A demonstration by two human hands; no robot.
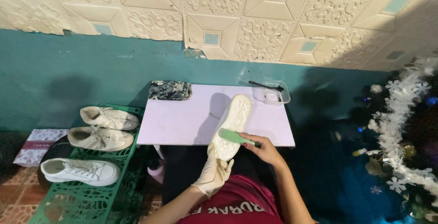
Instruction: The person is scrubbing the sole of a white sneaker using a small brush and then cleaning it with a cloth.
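gloved left hand (213, 173) grips the white shoe (232, 126) by its heel, sole up, long axis toward one o'clock; right hand (261, 147) clenches the green brush (235, 137) across its middle.

So your small table (182, 123) sits right in front of you, pushed back against the wall. The shoe (232, 126) lies sole-up on it, toe end pointing away toward the wall, heel end hanging over the near edge toward your lap. Your left hand (213, 171) is under that heel end, and your right hand (260, 147) is just right of the shoe with the brush (235, 137) laid across the sole. Folded cloth (169, 90) is on the far left corner, the tray (273, 94) on the far right corner with a second brush (264, 86) resting across it. Left of the table, three shoes (98, 138) sit on crates (86, 196), with a box (39, 146) further left. A decorated tree (401, 142) stands off to your right.
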